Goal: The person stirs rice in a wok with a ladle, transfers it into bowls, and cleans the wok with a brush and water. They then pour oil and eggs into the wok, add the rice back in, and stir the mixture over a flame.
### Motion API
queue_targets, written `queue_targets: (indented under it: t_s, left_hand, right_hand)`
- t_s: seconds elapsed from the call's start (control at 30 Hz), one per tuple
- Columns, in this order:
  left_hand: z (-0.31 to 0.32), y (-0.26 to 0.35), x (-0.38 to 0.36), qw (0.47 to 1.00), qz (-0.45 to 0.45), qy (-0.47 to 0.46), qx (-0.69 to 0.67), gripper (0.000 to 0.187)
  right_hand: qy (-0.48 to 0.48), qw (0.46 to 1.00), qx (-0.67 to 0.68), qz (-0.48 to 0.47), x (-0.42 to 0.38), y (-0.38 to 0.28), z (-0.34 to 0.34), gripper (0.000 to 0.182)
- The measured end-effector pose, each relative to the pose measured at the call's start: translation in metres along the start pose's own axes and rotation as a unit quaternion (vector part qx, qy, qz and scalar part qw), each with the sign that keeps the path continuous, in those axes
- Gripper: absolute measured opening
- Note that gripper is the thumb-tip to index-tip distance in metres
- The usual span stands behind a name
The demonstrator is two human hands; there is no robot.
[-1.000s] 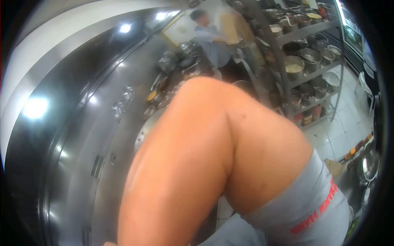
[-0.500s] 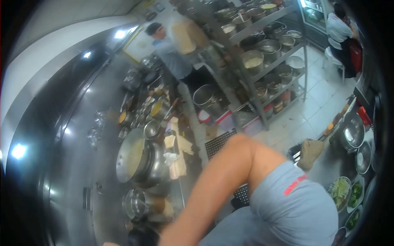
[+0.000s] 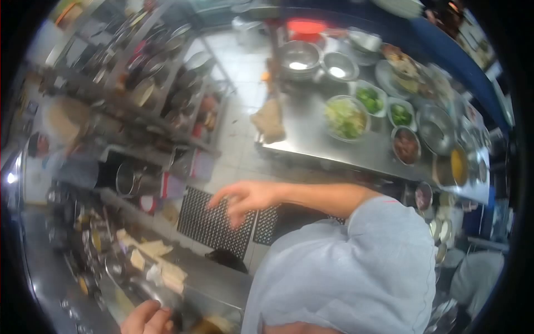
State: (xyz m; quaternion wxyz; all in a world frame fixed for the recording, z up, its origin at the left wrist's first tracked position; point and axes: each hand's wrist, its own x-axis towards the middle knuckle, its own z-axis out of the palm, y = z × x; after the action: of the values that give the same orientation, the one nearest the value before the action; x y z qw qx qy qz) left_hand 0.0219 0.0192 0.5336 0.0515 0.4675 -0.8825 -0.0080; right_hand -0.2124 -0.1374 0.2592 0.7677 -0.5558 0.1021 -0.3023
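My right hand [image 3: 245, 201] reaches out at mid-view above the floor, slightly blurred. Its fingers are bent and apart, with nothing between them. Below it lies a black perforated mat [image 3: 214, 222]. At the bottom left edge, my left hand [image 3: 147, 320] has its fingers curled; what they close on, if anything, is hidden. Right beside it is a shiny metal vessel [image 3: 158, 292], partly cut off from sight. Folded cream cloths [image 3: 169, 275] lie on the stove-side counter just beyond.
A steel table [image 3: 311, 133] at upper right carries metal bowls [image 3: 300, 58], a bowl of shredded greens [image 3: 346, 118], a bowl of meat [image 3: 406, 145] and a brown cloth [image 3: 268, 119] at its corner. Pot-filled shelving [image 3: 167, 83] stands upper left. A co-worker [image 3: 78, 170] is at the left.
My view has swung right, bringing the steel table with food bowls into the middle. My right arm, bent down toward the stove before, now stretches out with its hand showing. My left hand shows more.
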Motion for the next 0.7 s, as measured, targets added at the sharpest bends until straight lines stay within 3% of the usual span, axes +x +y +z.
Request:
queue_targets:
  t_s: [0.03, 0.07, 0.1, 0.13, 0.17, 0.23, 0.3, 0.37, 0.43, 0.47, 0.5, 0.57, 0.63, 0.7]
  left_hand:
    - [-0.002, -0.002, -0.002, 0.999, 0.014, -0.026, 0.033, 0.015]
    - [-0.009, -0.006, 0.006, 0.996, 0.066, -0.05, 0.036, 0.015]
    - [-0.016, -0.005, 0.018, 0.992, 0.106, -0.058, 0.034, 0.019]
    - [-0.007, -0.035, 0.032, 0.968, 0.252, 0.001, 0.013, 0.039]
    - [-0.003, -0.034, 0.05, 0.956, 0.284, 0.073, -0.007, 0.055]
    - [0.0, -0.025, 0.078, 0.903, 0.392, 0.135, -0.112, 0.066]
    - [0.016, 0.006, 0.104, 0.82, 0.493, 0.169, -0.238, 0.077]
    - [0.039, 0.049, 0.13, 0.723, 0.567, 0.189, -0.347, 0.068]
    - [0.07, 0.099, 0.138, 0.6, 0.621, 0.195, -0.464, 0.06]
    - [0.077, 0.122, 0.138, 0.55, 0.638, 0.194, -0.502, 0.056]
    - [0.079, 0.144, 0.139, 0.514, 0.65, 0.192, -0.526, 0.053]
    - [0.078, 0.171, 0.141, 0.519, 0.636, 0.158, -0.549, 0.041]
    - [0.082, 0.198, 0.148, 0.527, 0.606, 0.15, -0.576, 0.024]
    - [0.092, 0.199, 0.176, 0.6, 0.529, 0.147, -0.582, 0.021]
  right_hand:
    - [0.136, 0.978, -0.129, 0.093, -0.027, 0.062, -0.025, 0.033]
    - [0.152, 0.91, -0.304, 0.237, -0.065, 0.079, -0.04, 0.037]
    - [0.181, 0.883, -0.333, 0.276, -0.105, 0.094, -0.038, 0.044]
    - [0.186, 0.85, -0.361, 0.335, -0.143, 0.132, -0.046, 0.046]
    - [0.22, 0.828, -0.355, 0.375, -0.177, 0.148, -0.037, 0.047]
    - [0.227, 0.792, -0.435, 0.363, -0.235, 0.183, -0.004, 0.043]
    - [0.28, 0.785, -0.386, 0.395, -0.277, 0.21, 0.021, 0.041]
    - [0.316, 0.763, -0.371, 0.424, -0.301, 0.221, 0.044, 0.035]
    - [0.391, 0.723, -0.531, 0.206, -0.344, 0.297, 0.034, 0.032]
    - [0.423, 0.669, -0.604, 0.096, -0.365, 0.34, 0.023, 0.03]
    - [0.422, 0.724, -0.501, 0.215, -0.361, 0.313, 0.035, 0.03]
    - [0.458, 0.75, -0.365, 0.308, -0.348, 0.258, 0.04, 0.03]
    - [0.541, 0.743, -0.297, 0.26, -0.343, 0.215, 0.033, 0.03]
    - [0.633, 0.716, -0.239, 0.171, -0.331, 0.168, 0.005, 0.03]
